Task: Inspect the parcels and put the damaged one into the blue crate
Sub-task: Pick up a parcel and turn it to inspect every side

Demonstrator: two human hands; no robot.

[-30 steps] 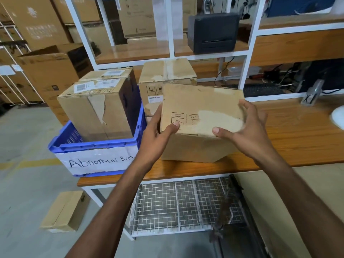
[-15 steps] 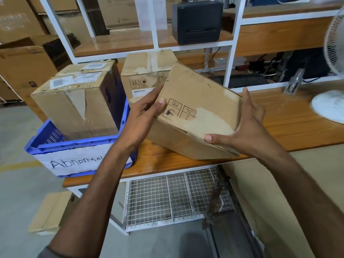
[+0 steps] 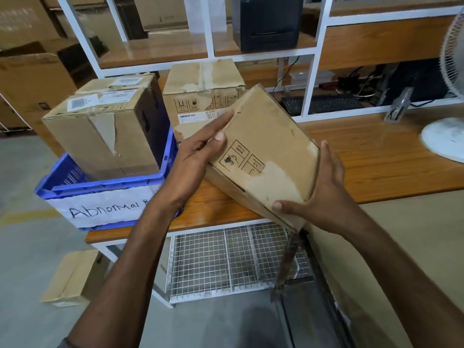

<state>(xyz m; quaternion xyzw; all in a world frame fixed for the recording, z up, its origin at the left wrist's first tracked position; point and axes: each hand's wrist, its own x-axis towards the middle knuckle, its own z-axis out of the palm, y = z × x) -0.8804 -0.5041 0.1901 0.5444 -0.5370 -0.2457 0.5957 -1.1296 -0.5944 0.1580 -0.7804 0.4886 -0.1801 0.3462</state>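
Note:
I hold a flat cardboard parcel [image 3: 266, 146] tilted above the front of the wooden table [image 3: 376, 159]. It has printed handling symbols and a pale patch where the surface is peeled. My left hand [image 3: 198, 156] grips its upper left edge, thumb on top. My right hand [image 3: 319, 197] grips its lower right corner. The blue crate [image 3: 105, 187], labelled "Abnormal B…", stands at the table's left end with a torn parcel [image 3: 105, 129] inside. Another worn parcel [image 3: 203, 94] stands behind the one I hold.
A white shelf frame [image 3: 211, 28] with a black printer [image 3: 268, 21] rises behind the table. A white fan [image 3: 447, 136] stands at the right, a keyboard [image 3: 324, 104] behind. A wire rack [image 3: 233, 259] lies under the table, a small box [image 3: 72, 277] on the floor.
The parcel has been rotated and tilted further, its right end dropping toward me. Both hands shifted along its edges with it. The camera view moved slightly.

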